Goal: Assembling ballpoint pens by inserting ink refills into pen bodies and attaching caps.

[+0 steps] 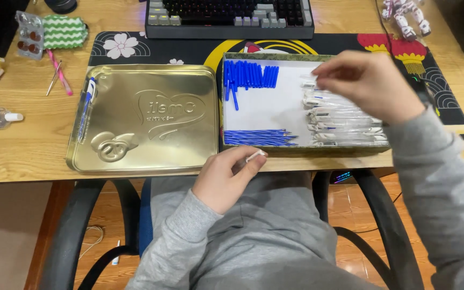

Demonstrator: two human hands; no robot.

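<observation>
Two hands work around a shallow green-rimmed box (pixel 275 56) that sits at the front edge of a wooden desk (pixel 22 139). The left hand (pixel 226 180) hangs just in front of the box, off the desk edge and above the person's lap, its fingers pinched shut on a small clear pen piece (pixel 255 156) with a white tip. The right hand (pixel 369 83) hovers over the right side of the box, fingertips drawn together above a stack of clear pen barrels (pixel 345 126) (whether it actually holds one is too blurred to tell).

Inside the box, at its upper left, stands a row of blue pen caps (pixel 249 74); along its lower left lies a bundle of thin blue refills (pixel 259 137). Just left of the box lies a gold tin lid (pixel 146 115), embossed side up, with a finished blue and white pen (pixel 87 102) resting on its left rim. Behind the box stands a dark keyboard (pixel 229 16), and both box and keyboard rest on a black desk mat (pixel 189 51) patterned with flowers and red lanterns. Far left of the box, a blister pack of pills (pixel 29 35) lies on the desk.
</observation>
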